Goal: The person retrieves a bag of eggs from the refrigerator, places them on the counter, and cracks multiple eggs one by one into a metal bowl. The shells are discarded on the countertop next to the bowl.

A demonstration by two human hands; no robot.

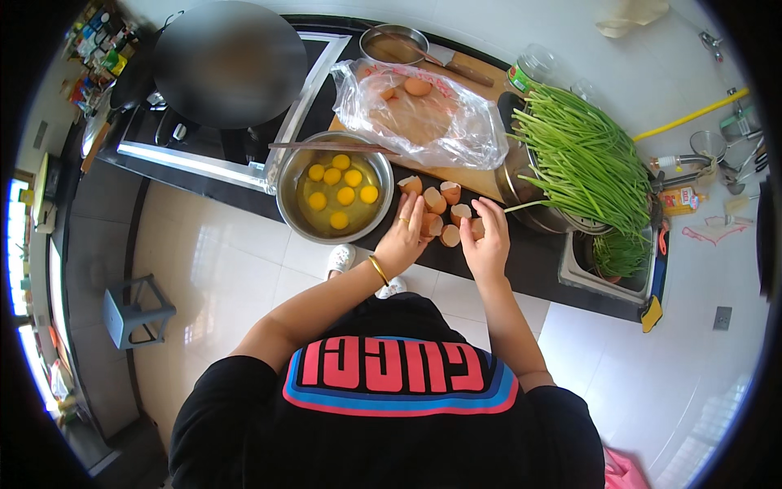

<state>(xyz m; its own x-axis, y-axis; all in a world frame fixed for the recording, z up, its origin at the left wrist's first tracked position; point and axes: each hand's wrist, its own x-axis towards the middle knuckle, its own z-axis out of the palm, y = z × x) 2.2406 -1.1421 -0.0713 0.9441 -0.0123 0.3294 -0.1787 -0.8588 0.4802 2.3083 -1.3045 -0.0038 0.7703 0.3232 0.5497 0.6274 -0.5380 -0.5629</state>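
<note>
seven yolks (339,191) sat in one steel bowl (287,189). left hand (405,235) curled over broken eggshells (440,213); right hand (487,241) pinched one shell piece (476,229). two eggs (411,87) lay in the bag (456,126).

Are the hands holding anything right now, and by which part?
Both hands are among the broken eggshells. The right hand pinches a shell half by its rim. The left hand rests on the shells; a firm grasp cannot be told.

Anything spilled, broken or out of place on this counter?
Nothing looks spilled. The broken eggshells lie in a loose pile on the dark counter between both hands, beside the steel bowl of yolks. Chopsticks rest across the bowl's rim.
</note>
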